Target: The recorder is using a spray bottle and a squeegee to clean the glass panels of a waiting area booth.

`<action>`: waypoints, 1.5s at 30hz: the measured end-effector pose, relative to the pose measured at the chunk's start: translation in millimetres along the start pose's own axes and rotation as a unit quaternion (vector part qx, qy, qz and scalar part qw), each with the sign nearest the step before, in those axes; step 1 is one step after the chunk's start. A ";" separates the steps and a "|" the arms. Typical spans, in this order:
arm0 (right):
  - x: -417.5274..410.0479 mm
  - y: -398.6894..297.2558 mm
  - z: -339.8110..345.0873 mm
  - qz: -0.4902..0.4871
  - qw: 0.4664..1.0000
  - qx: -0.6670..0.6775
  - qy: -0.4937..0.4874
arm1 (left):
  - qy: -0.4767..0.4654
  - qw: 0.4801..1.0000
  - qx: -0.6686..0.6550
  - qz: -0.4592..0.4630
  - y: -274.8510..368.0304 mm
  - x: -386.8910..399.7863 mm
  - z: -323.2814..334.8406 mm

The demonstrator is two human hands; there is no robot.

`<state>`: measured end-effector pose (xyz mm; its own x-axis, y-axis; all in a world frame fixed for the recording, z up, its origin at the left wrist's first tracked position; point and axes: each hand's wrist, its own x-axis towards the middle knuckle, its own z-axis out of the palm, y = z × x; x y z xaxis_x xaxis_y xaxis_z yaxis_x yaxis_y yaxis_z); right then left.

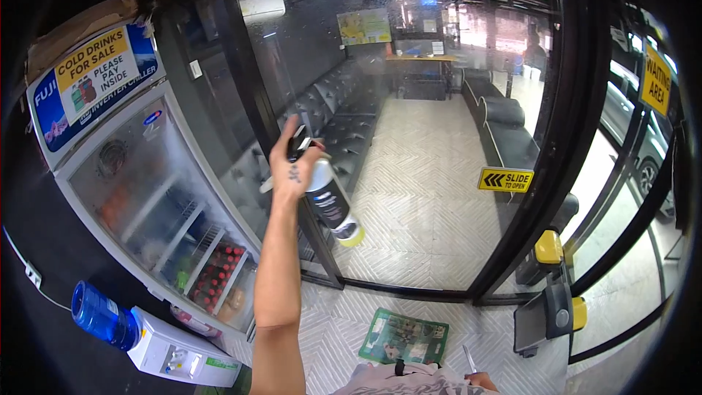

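Raised before a framed sliding glass door, my left hand grips a spray bottle by its black trigger head. The bottle has a dark label and some yellowish liquid at its base, and it tilts with its base to the lower right. Fine droplets speckle the upper glass. Low at the bottom edge, my right hand is partly visible, closed around the end of a thin, light-coloured tool whose kind I cannot tell. A yellow sliding sign is stuck on the glass.
On the left stand a drinks chiller and a water dispenser. A green mat lies before the door. Bins with yellow parts stand at right. Tufted dark sofas and a wooden counter show behind the glass.
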<state>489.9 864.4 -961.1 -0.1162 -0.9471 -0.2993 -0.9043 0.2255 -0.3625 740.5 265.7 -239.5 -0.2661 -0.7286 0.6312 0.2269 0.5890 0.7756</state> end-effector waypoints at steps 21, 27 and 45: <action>-46.2 -100.5 -114.9 0.540 0.627 0.547 0.123 | -0.245 0.963 0.010 0.109 -53.8 -142.8 274.0; -107.0 -111.0 -75.6 0.424 0.662 0.602 0.139 | -0.240 0.966 -0.002 0.099 -58.6 -179.6 294.1; -8.2 -70.5 -163.8 0.465 0.728 0.486 0.131 | 0.117 0.954 0.215 -0.174 -183.6 -166.1 -17.9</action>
<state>487.3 818.8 -788.5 -0.6825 -0.2635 -0.6817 0.3185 0.7323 -0.6019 759.8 272.3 -486.8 -0.0276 -0.9345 0.3549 -0.2567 0.3498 0.9010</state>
